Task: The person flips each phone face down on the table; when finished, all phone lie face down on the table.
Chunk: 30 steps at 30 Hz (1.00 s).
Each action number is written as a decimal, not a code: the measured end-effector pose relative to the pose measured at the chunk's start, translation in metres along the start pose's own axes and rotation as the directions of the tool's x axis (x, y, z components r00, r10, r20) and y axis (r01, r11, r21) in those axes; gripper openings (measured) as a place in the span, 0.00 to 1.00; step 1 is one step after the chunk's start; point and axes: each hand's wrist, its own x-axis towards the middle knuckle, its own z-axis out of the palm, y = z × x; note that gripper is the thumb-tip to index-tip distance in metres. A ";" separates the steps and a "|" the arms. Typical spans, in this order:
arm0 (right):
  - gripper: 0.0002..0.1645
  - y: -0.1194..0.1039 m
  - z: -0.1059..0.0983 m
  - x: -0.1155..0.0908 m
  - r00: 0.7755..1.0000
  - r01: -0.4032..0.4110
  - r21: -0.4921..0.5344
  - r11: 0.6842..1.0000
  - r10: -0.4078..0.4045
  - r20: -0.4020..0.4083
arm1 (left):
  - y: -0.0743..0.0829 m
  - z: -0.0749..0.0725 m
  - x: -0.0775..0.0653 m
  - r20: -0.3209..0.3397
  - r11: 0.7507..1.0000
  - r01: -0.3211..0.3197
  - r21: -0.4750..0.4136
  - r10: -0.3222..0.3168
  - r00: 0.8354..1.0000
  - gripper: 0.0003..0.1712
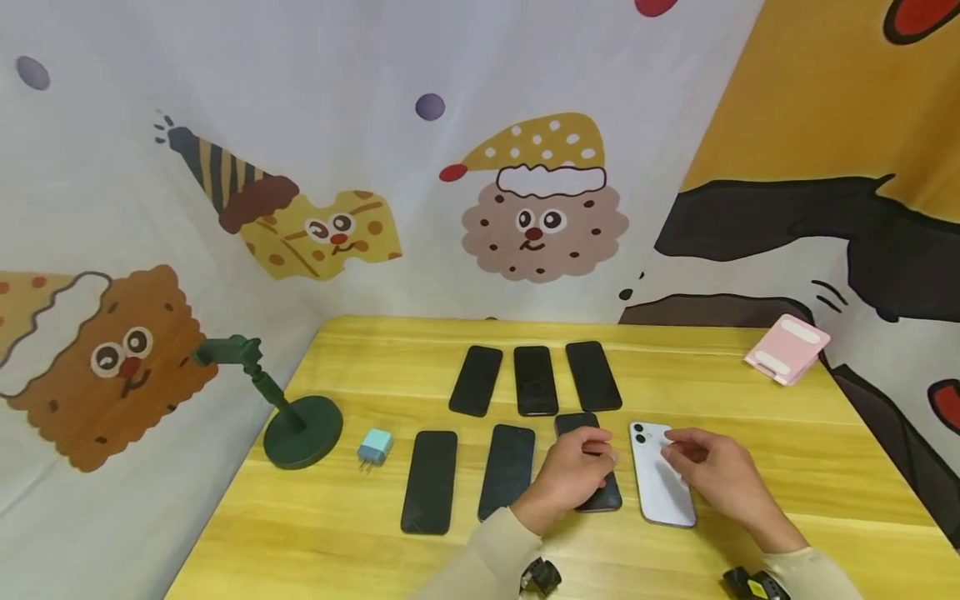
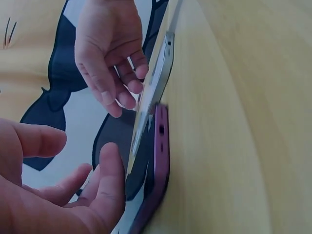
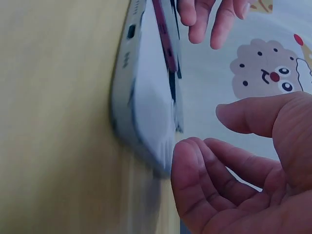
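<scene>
Cartoon-printed cloth (image 1: 360, 67) hangs behind the yellow wood-grain desk (image 1: 247, 533) that I watch from afar through head and wrist cameras. Back side up, toward the desk's right edge, lies a white phone (image 1: 662, 490), its lenses at the end facing the far edge. A person's right hand (image 1: 716, 467) is poised at its upper part, fingers loosely bent, thumb parted from them, gripping nothing. Just beside it, on the side of the left edge, lies a purple-sided phone (image 1: 606, 495), dark face up; over it hangs the left hand (image 1: 573, 471), its fingers slack, curved and empty. Two dark phones (image 1: 507, 472) continue this row toward the left edge, while three black phones (image 1: 536, 381) form another nearer the far edge. Past them, a blue charger plug (image 1: 375, 446) sits near the left edge beside a green jointed stand (image 1: 303, 433) on a round base. A pink holder (image 1: 787, 350) occupies the far right corner.
</scene>
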 end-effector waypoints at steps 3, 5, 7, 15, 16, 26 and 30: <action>0.24 -0.006 0.004 0.002 0.999 0.032 0.017 0.999 -0.032 -0.013 | -0.001 -0.010 -0.003 -0.010 1.000 -0.003 0.022 0.003 1.000 0.20; 0.24 -0.011 0.007 0.004 0.999 0.049 0.035 0.998 -0.049 -0.012 | -0.001 -0.016 -0.005 -0.017 0.999 0.000 0.048 0.001 1.000 0.21; 0.23 -0.016 0.011 0.007 0.998 0.065 0.051 0.997 -0.064 -0.008 | 0.000 -0.023 -0.008 -0.030 0.996 0.001 0.093 0.002 1.000 0.22; 0.22 -0.035 0.029 0.016 0.994 0.078 0.119 0.990 -0.086 0.067 | 0.004 -0.037 -0.014 -0.087 0.975 0.056 0.214 -0.038 0.995 0.25; 0.23 -0.036 0.031 0.016 0.994 0.069 0.132 0.989 -0.080 0.080 | 0.004 -0.038 -0.014 -0.090 0.973 0.064 0.220 -0.045 0.995 0.26; 0.24 -0.044 0.048 0.016 0.981 -0.005 0.279 0.960 -0.049 0.187 | 0.004 -0.044 -0.022 -0.077 0.976 0.074 0.203 -0.059 0.995 0.29; 0.25 -0.046 0.051 0.013 0.980 -0.021 0.285 0.958 -0.037 0.197 | 0.003 -0.045 -0.023 -0.079 0.982 0.080 0.173 -0.067 0.995 0.30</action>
